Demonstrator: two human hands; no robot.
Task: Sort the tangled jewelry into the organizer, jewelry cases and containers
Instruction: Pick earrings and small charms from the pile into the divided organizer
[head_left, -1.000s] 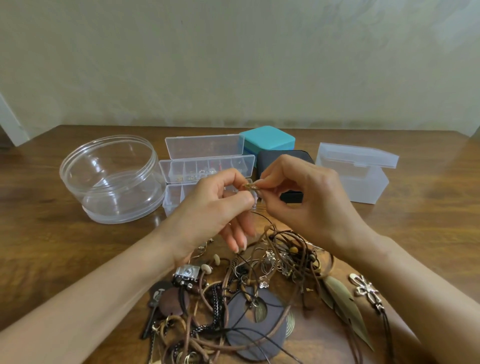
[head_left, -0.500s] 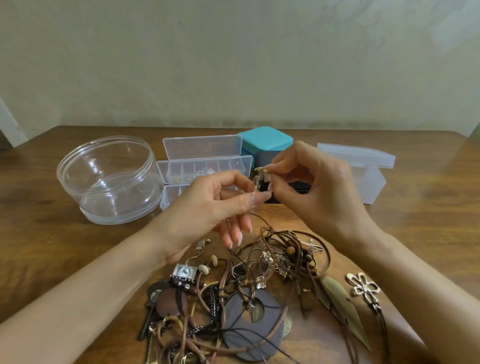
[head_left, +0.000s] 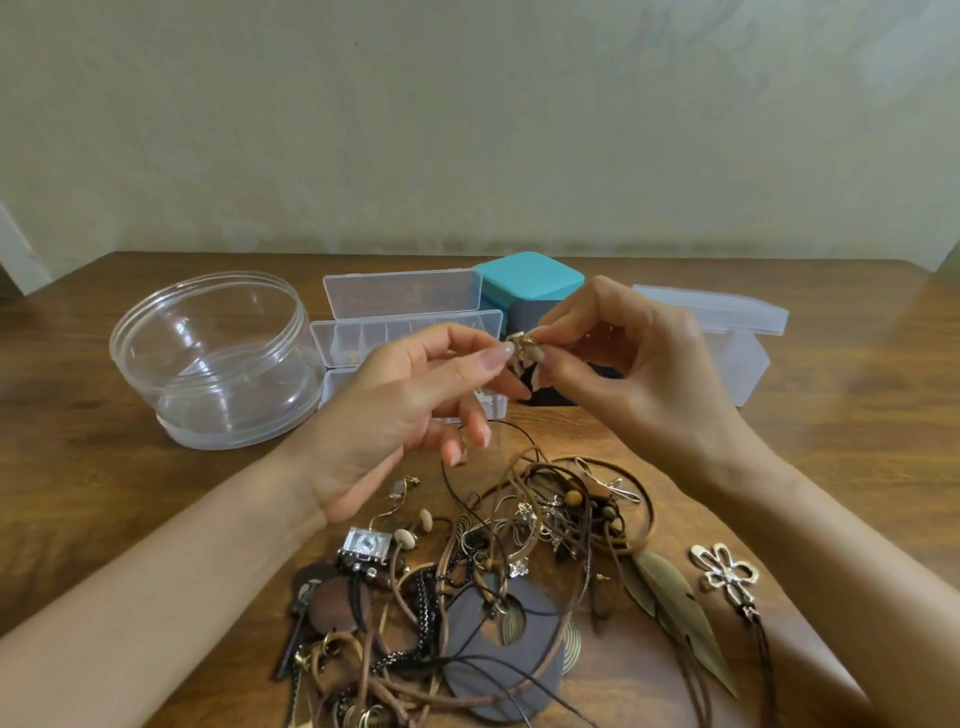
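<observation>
Head view: left hand (head_left: 395, 415) and right hand (head_left: 639, 384) both pinch a small charm (head_left: 521, 349).

Left hand (head_left: 395, 415), right hand (head_left: 639, 379); fingertips (head_left: 497, 354) together

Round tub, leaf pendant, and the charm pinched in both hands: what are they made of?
Round tub: clear glossy plastic by the look; see-through wall with sharp highlights.
Leaf pendant: thin metal, dull antique-brass finish; embossed veins, muted sheen.
Charm: probably metal, pale gold or silver tone with small glints; too small to say more.
</observation>
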